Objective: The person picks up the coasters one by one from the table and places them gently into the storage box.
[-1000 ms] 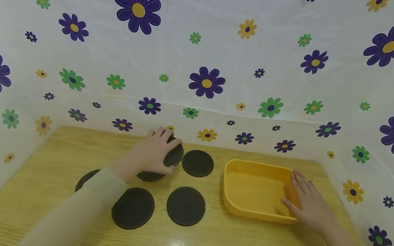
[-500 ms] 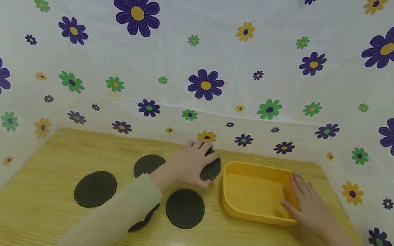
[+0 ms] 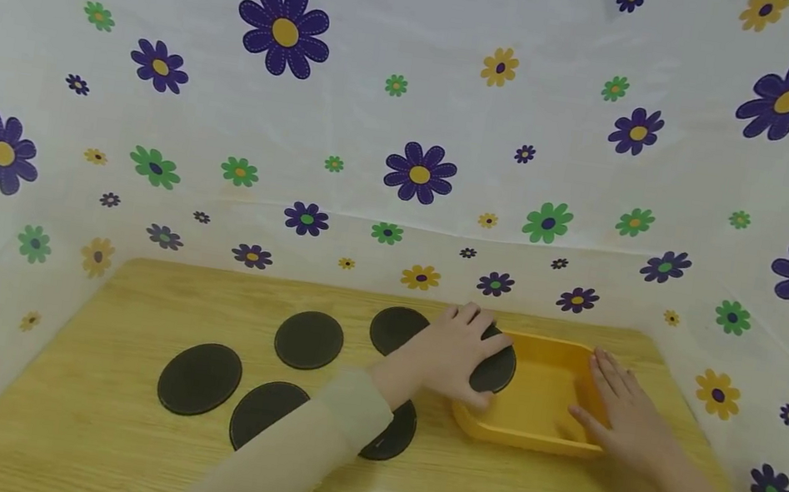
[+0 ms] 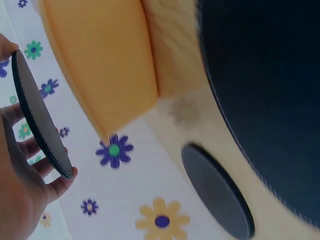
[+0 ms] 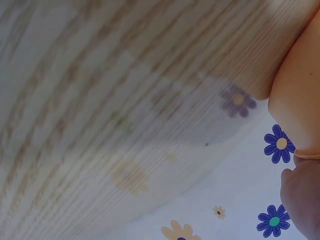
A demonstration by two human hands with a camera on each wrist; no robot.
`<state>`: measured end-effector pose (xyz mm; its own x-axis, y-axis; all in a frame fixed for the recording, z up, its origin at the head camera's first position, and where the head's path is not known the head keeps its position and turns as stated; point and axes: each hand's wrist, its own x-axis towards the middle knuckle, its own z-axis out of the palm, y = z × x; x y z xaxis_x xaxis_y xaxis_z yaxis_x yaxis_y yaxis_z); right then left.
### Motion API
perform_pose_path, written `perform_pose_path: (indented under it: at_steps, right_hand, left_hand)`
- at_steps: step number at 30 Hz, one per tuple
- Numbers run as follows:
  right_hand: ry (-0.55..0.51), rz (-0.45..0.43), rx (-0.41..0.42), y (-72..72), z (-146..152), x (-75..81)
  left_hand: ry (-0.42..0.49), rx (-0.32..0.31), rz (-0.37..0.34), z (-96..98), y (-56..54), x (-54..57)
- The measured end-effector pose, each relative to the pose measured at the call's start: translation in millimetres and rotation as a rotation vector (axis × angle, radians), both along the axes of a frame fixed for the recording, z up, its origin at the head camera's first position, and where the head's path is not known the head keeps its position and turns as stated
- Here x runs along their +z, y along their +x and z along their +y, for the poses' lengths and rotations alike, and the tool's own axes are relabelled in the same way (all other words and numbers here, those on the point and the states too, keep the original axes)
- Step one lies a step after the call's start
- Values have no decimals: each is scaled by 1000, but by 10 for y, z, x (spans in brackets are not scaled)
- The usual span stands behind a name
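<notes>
In the head view my left hand [image 3: 453, 353] holds a round black coaster [image 3: 499, 366] by its edges, above the left side of a yellow plastic tray [image 3: 526, 443]. The left wrist view shows that coaster [image 4: 40, 115] tilted on edge, with a stitched rim, between thumb and fingers. My right hand [image 3: 631, 418] rests on the tray's right wall, fingers straight along the rim and thumb over the inside. Only part of the right hand [image 5: 302, 192] shows in the right wrist view, against the tray [image 5: 300, 90].
Several more black coasters lie flat on the wooden table [image 3: 111, 433], among them a far-left one [image 3: 200, 378], a back one [image 3: 309, 340] and one behind my left wrist [image 3: 398, 329]. A flowered white cloth [image 3: 351, 122] surrounds the table's back and sides.
My left hand has carried the coaster rightward, from over the back left coasters to the tray's left side. The right hand has stayed on the tray.
</notes>
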<state>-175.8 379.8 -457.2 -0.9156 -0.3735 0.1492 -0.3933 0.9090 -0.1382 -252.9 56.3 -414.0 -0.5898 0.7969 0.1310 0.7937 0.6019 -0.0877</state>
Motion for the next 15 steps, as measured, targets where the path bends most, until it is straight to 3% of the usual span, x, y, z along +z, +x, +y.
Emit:
perform_pose_path:
  at_steps: [8, 15]
  right_hand:
    - [-12, 17, -4, -4, 15, -11]
    - [-7, -2, -11, -16, 7, 1]
  left_hand:
    - [-7, -7, -22, 350, 85, -106]
    - [-57, 38, -63, 469, 110, -233]
